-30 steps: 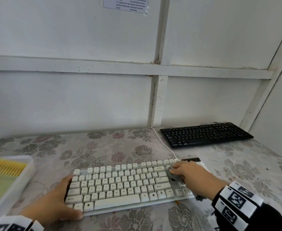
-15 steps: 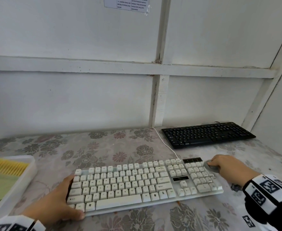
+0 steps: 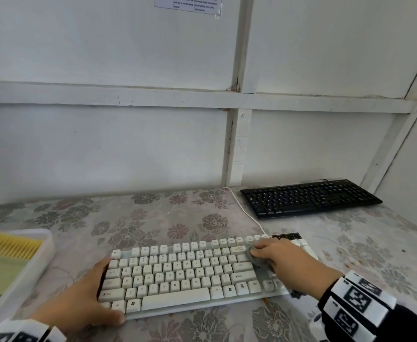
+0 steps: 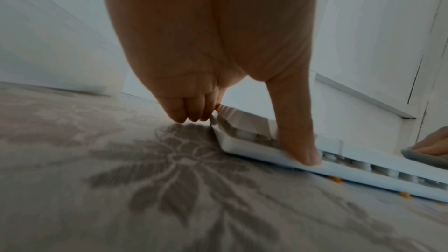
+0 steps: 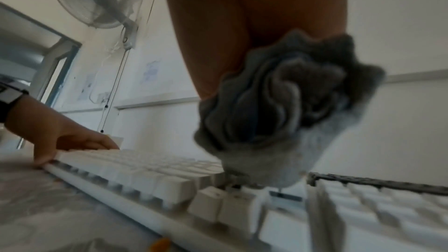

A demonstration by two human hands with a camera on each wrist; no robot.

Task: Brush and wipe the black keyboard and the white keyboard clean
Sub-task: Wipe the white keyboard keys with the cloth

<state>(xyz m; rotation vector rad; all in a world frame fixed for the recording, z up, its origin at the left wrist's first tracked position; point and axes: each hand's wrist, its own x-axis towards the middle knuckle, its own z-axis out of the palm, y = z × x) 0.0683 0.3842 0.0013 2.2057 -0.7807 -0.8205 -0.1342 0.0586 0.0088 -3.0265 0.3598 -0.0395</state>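
The right hand [image 3: 280, 259] has its grip closed around a bunched grey cloth [image 5: 278, 106], pressing it down on the keys of the white keyboard [image 3: 177, 275] just left of the number pad. The left hand [image 3: 79, 301] clamps the keyboard's near left corner, thumb [image 4: 299, 141] on the front edge and fingers [image 4: 189, 108] curled against the left end. The black keyboard [image 3: 308, 199] lies untouched at the back right of the desk [image 3: 153, 218], well apart from both hands.

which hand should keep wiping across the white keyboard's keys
Right. The right hand already grips the grey cloth on the white keyboard, while the left hand holds its left end.
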